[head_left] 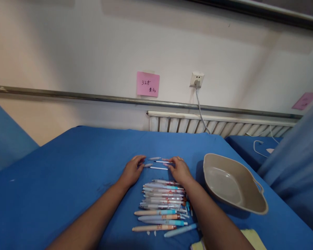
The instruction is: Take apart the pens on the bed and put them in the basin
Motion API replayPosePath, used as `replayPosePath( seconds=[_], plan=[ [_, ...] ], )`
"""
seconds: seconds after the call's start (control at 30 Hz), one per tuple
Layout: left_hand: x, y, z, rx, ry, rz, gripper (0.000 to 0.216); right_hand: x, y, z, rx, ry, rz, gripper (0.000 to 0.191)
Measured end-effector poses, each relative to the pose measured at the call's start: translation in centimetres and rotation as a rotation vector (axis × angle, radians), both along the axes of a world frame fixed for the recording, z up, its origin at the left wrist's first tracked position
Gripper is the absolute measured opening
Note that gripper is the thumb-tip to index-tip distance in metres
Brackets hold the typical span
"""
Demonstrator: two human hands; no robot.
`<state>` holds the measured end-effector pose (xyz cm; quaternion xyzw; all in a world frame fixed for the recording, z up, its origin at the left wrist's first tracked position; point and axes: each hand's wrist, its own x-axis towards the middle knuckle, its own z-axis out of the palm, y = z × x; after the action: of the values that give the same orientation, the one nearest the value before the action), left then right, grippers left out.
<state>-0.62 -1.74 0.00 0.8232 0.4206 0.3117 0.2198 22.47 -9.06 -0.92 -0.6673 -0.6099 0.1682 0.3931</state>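
Observation:
Disassembled pen parts lie on the blue-covered surface between my hands. My left hand (132,171) rests at their left end, thumb and fingers apart, its thumb beside a grey pen tip piece (148,165). Another grey pen piece (154,158) lies just beyond. My right hand (180,169) is at the other end, thumb and index finger apart, close to the patterned pen barrels (165,164); its fingertips partly cover them. Two thin white refills, an upper refill (162,161) and a lower refill (159,168), lie in between, roughly parallel.
Closer to me is a stacked row of several pens (163,201), with a light blue pen (180,230) slanting below. A beige basin (233,184) stands on the right. A yellow cloth (253,239) lies near my right forearm. Behind are a radiator (187,124) and a plugged-in socket (197,80).

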Motion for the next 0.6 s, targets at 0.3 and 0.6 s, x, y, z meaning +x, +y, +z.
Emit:
replayPosePath(
  seconds=[0.3, 0.6],
  plan=[
    [-0.5, -0.3, 0.7, 0.037, 0.157, 0.127, 0.028, -0.1, -1.1, 0.8, -0.155, -0.04, 0.259, 0.013],
    [-0.2, -0.4, 0.4, 0.019, 0.031, 0.013, 0.029, 0.5, -1.5, 0.6, -0.392, 0.398, 0.563, 0.019]
  ],
)
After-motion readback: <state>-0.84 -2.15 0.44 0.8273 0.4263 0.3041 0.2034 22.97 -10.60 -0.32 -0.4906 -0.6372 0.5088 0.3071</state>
